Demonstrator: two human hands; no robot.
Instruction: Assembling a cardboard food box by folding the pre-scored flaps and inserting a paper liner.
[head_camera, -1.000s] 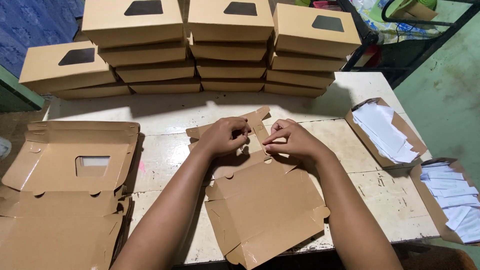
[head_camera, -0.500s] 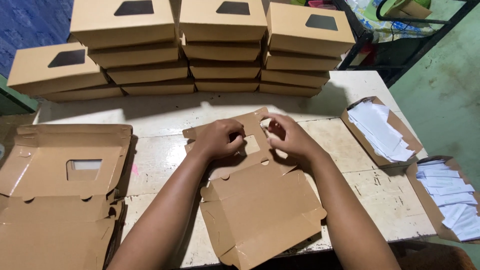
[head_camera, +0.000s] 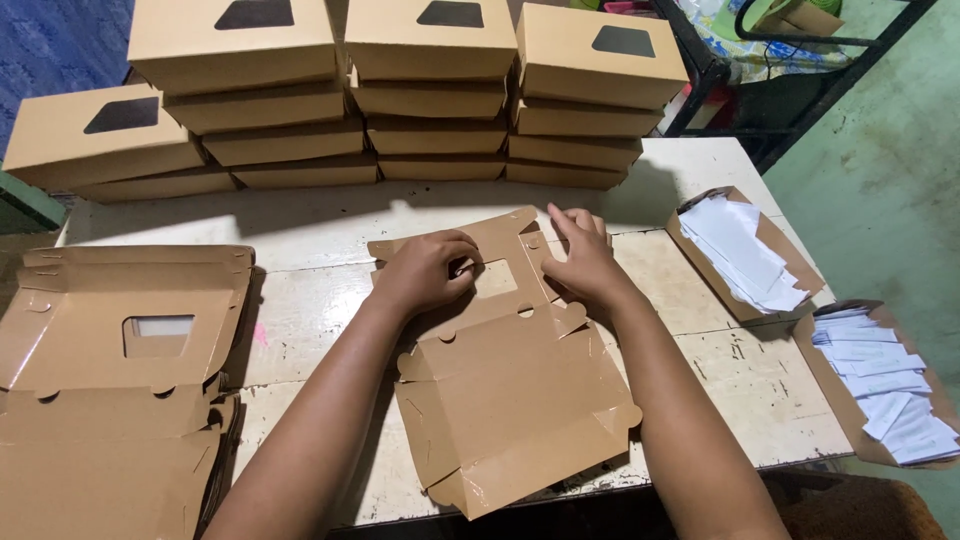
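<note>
A flat, unfolded brown cardboard box blank (head_camera: 510, 395) lies on the white table (head_camera: 690, 350) in front of me, its window panel at the far end. My left hand (head_camera: 425, 270) presses on the left side of that window panel, fingers curled at the window's edge. My right hand (head_camera: 585, 262) lies on the panel's right side with fingers stretched out flat along it. Both hands rest on the cardboard.
Stacks of finished brown window boxes (head_camera: 430, 90) line the table's far edge. A pile of flat box blanks (head_camera: 120, 370) sits at the left. Two open cardboard trays of white paper slips (head_camera: 745, 255) (head_camera: 885, 385) are at the right, beyond them a green floor.
The window panel, raised between my fingers before, now lies flat on the table. My right hand has opened out flat on it, and the blank sits slightly further from me.
</note>
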